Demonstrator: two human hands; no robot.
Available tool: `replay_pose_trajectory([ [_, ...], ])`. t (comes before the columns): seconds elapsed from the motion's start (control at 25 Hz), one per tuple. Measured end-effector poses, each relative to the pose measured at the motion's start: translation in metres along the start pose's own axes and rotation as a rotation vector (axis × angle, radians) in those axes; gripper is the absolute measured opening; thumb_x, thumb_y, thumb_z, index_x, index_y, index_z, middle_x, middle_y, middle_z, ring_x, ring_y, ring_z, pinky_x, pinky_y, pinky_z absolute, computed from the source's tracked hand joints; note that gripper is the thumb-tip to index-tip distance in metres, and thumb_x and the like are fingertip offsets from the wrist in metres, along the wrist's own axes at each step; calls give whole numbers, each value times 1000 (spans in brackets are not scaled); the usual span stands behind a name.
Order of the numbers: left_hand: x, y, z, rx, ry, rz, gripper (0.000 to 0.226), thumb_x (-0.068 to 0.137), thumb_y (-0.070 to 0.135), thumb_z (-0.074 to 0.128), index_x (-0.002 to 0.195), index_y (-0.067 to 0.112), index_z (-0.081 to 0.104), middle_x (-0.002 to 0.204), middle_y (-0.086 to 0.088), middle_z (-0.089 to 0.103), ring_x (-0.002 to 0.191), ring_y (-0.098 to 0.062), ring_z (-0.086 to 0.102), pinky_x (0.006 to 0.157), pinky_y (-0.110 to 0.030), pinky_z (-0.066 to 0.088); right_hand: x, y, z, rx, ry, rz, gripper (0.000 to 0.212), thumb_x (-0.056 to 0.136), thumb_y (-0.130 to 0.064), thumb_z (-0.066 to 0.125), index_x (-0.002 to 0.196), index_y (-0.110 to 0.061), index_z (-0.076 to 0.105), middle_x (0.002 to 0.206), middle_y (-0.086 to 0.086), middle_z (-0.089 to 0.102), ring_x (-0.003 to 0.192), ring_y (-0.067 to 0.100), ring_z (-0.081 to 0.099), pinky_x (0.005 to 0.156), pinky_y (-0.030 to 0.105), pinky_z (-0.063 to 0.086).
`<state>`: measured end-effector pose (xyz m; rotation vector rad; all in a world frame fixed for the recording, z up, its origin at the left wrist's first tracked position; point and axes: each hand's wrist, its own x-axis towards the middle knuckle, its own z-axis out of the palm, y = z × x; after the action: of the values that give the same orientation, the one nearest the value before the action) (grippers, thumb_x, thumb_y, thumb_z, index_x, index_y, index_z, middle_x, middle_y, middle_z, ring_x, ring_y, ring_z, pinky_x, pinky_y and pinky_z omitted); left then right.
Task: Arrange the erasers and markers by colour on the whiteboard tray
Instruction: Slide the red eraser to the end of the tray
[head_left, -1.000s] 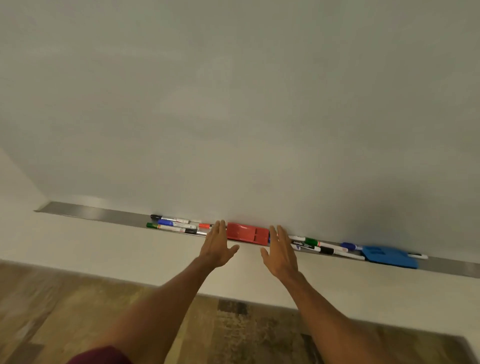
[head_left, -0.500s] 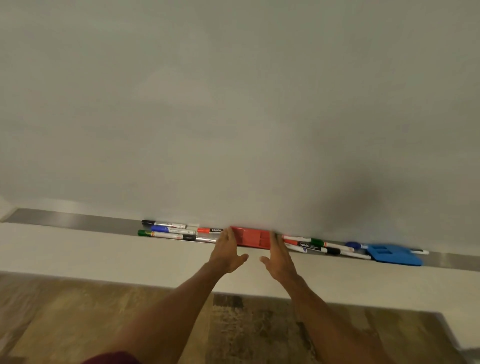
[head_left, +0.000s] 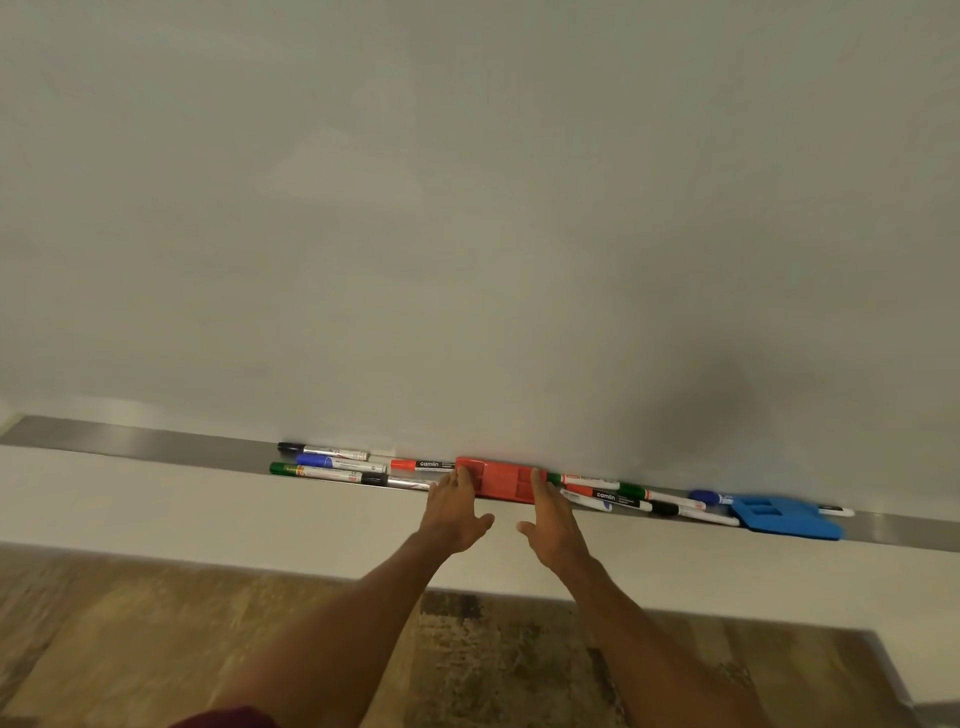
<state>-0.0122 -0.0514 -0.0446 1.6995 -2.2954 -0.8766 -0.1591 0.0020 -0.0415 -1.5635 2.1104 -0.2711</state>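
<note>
Both open hands, left hand (head_left: 453, 512) and right hand (head_left: 551, 514), bracket the red rectangular plastic eraser (head_left: 501, 479) on the long metal whiteboard tray (head_left: 156, 442), gripping nothing (fingertips touching its ends). Squeeze evenly, lift clear of the markers flanking it.

A long tray (head_left: 130, 441) is running across the lower half of the frame, sitting at the foot of the whiteboard (head_left: 467, 208). One eraser (head_left: 501, 479) is lying at the tray's centre, with the left hand (head_left: 453, 512) touching its left end and the right hand (head_left: 553, 519) its right end. A cluster of markers (head_left: 332, 462) is lying left of it; more markers (head_left: 623, 496) are lying to its right, and a second eraser (head_left: 784, 517) is sitting farther right, overlapping some of them.
</note>
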Motion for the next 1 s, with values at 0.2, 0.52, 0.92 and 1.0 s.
replay_pose_trajectory([
  [0.2,4,-2,3,4,24,-60,69,82,41,66,134,8,34,137,-10,45,129,-26,39,112,-41,29,1,2,2,-15,-1,-9,86,91,-20,61,151,-17,0,161,8,10,149,26,12,116,42,27],
  [0.52,0,0,10,-43,41,-95,67,84,41,63,136,10,33,142,-7,44,137,-25,33,119,-48,12,-1,0,2,39,6,-18,80,89,-17,63,151,-18,12,160,9,12,148,27,13,117,39,25],
  [0.92,-14,-15,-20,-247,172,-112,59,86,27,67,136,15,39,137,-9,52,127,-27,48,106,-40,42,-9,-29,-1,145,30,-20,76,88,-15,65,149,-20,22,153,11,21,143,27,25,118,37,26],
  [1.0,-16,-29,-32,-251,189,-139,57,87,26,65,137,14,40,134,-10,54,124,-29,51,103,-39,42,-7,-48,5,154,23,-28,75,87,-16,66,149,-20,24,152,11,22,143,27,25,117,37,27],
])
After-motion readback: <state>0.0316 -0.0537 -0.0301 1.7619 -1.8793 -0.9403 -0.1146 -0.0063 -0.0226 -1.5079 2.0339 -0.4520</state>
